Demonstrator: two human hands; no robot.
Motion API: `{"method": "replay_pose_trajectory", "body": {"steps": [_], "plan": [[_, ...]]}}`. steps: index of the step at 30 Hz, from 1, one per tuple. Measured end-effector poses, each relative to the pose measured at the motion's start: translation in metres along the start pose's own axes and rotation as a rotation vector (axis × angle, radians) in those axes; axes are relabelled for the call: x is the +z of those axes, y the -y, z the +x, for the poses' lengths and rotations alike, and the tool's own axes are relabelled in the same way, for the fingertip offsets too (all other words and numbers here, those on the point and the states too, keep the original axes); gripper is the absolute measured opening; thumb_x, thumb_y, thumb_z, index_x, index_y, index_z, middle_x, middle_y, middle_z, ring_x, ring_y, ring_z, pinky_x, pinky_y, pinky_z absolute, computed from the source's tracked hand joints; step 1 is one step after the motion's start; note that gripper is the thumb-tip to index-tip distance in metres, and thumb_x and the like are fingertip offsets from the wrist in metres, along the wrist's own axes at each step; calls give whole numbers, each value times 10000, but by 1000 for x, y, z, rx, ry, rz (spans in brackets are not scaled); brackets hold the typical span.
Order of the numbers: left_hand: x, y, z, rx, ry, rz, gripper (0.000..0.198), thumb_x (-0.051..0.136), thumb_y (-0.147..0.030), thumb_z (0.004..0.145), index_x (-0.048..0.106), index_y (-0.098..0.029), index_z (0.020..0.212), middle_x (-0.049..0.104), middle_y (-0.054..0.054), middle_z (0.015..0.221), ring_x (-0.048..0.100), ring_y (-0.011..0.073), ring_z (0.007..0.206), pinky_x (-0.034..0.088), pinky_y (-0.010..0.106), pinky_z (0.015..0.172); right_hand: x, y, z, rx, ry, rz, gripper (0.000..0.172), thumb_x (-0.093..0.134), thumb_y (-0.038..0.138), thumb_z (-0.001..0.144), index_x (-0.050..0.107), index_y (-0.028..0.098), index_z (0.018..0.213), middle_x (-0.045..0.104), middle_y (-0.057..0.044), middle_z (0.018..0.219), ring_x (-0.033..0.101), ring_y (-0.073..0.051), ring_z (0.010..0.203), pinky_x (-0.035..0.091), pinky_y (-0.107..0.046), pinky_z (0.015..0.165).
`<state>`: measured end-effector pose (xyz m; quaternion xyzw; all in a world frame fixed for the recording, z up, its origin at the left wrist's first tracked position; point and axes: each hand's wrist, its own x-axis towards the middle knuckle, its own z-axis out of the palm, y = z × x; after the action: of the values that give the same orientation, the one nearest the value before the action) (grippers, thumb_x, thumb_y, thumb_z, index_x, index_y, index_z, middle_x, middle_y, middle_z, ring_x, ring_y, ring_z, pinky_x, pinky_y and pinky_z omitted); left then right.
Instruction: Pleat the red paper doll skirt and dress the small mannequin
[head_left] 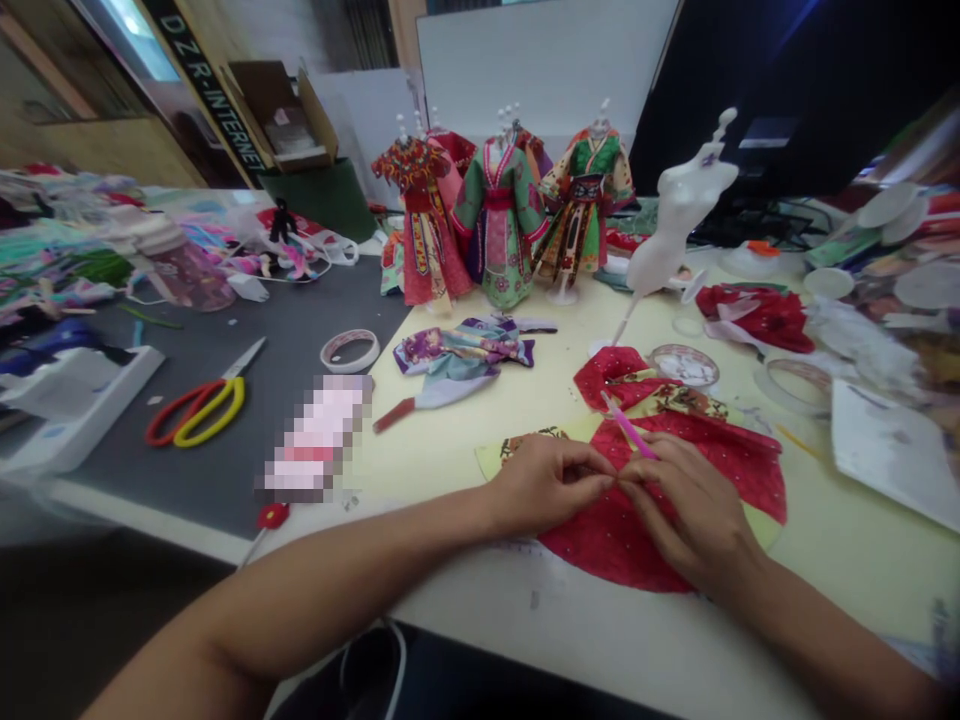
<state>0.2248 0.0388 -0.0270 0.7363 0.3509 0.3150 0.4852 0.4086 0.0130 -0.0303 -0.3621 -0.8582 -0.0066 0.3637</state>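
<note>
Red cloth (pixel 615 555) spread flat on the table, under and around both hands; patterned bands and pale yellow-green edging show beside it. Left hand (pixel 551 485): thumb and forefinger drawn to a pinch over the cloth, meeting the right's fingertips; whether anything is caught there, too small to tell. Right hand (pixel 686 500): fingers curled, pink tool (pixel 630 425) lodged between them, tip pointing up and away.

Progress, judged: cloth has a shaped, curved outline, so cutting looks done; close fingertip work seems under way, not finished. Piece lies flat, not on any stand. Bare mannequin (pixel 679 210) beyond the right hand; dressed figures (pixel 499 230) beyond the left, clothed already. Scissors (pixel 206 410) lie unheld, well left of the left hand. Remaining amount: cannot tell.
</note>
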Motion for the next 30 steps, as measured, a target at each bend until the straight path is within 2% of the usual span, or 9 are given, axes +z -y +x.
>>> {"method": "replay_pose_trajectory", "body": {"steps": [5,11,13,15,17,21,26,30], "plan": [[1,0,-1,68,-39,142,157,534,-231,782,680,-177,804,658,23,701,558,121,622,402,220,612,-1,4,3,52,27,50,97,462,104,823,493,195,829,512,-44,758,484,-182,763,424,-351,702],[3,1,-3,207,-67,336,175,483,-169,778,656,-179,756,621,25,656,546,128,633,393,230,641,-1,7,1,143,114,119,98,424,109,849,442,188,795,480,-31,748,434,-157,729,388,-310,669],[0,2,-1,184,-106,337,168,485,-158,769,650,-176,746,622,26,662,540,126,626,392,232,632,-2,8,0,188,138,192,104,415,121,862,426,194,787,477,-19,742,438,-146,716,386,-294,662],[-6,1,4,76,-181,244,140,503,-180,769,641,-169,743,622,19,648,525,113,575,390,228,587,-3,9,-1,246,131,280,102,413,141,875,428,199,791,479,-9,742,452,-136,706,391,-283,661],[-11,0,9,-74,-229,58,130,530,-239,779,633,-162,760,623,11,628,518,99,528,389,218,543,-4,9,-2,322,79,349,94,421,170,885,452,202,802,487,-3,745,471,-129,700,399,-273,663],[-12,-5,13,-282,-171,-349,191,617,-289,746,627,-151,878,680,32,734,583,107,622,415,209,564,-4,6,-4,479,6,404,119,431,235,897,527,205,833,527,1,740,516,-121,685,419,-249,637],[-5,-5,9,-360,-149,-596,278,695,-210,683,613,-151,942,703,49,856,606,94,714,424,209,655,0,2,-3,538,-10,415,165,440,274,895,593,216,916,581,2,733,565,-125,672,450,-242,621],[-4,-7,7,-371,-191,-656,293,719,-180,654,613,-147,925,697,34,817,612,98,730,427,220,696,0,3,-2,496,-1,378,194,443,258,892,604,226,995,635,-25,881,604,-153,810,482,-272,711]]}}
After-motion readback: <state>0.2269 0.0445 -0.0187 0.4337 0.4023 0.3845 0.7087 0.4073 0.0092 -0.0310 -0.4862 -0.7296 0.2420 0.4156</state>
